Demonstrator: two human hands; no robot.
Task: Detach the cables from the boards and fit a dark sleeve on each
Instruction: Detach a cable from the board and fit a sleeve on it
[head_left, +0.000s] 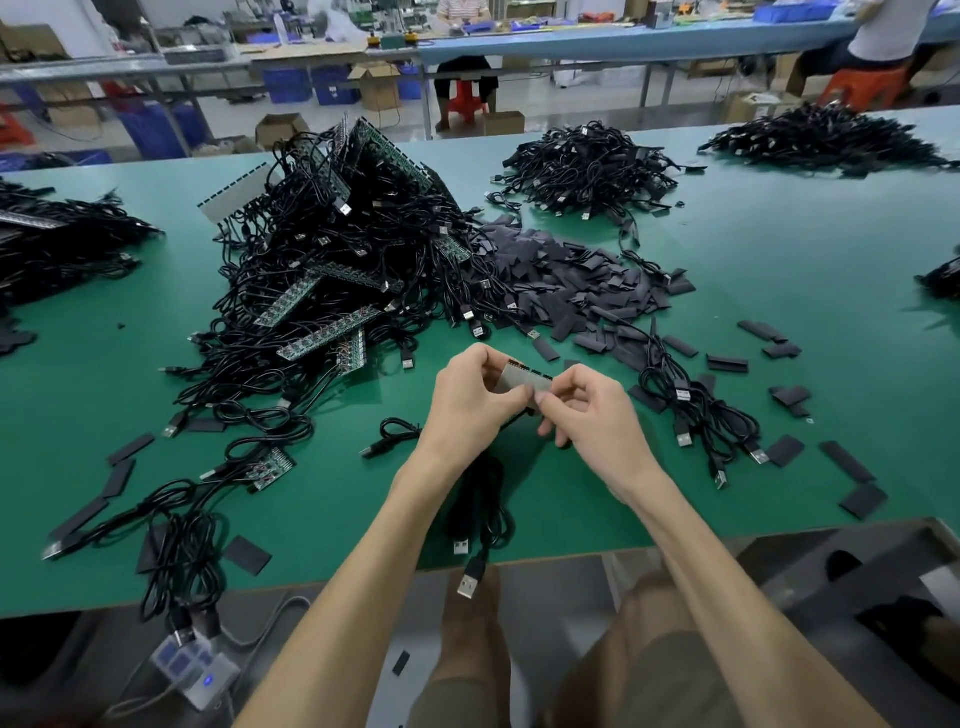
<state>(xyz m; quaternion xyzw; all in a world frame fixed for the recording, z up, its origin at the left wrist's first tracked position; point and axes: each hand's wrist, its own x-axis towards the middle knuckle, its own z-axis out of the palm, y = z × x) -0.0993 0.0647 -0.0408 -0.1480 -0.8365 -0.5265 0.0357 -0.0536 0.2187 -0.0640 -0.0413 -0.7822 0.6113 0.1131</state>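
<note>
Above the green table (810, 244), my left hand (470, 395) grips the left end of a small board strip (524, 375). My right hand (587, 410) pinches the strip's right end between thumb and fingers. Black USB cables (480, 514) hang from the strip down past the table's front edge, their plugs dangling. A big heap of boards with cables (337, 260) lies to the left behind my hands. A pile of dark sleeves (566, 283) lies straight behind, slightly right.
Heaps of black cables lie at the back right (587, 166), far right (826, 137) and far left (57, 249). Loose sleeves (852, 460) and a few cables (701, 415) are scattered around my hands. A power strip (195, 670) hangs below the table edge. People sit at far benches.
</note>
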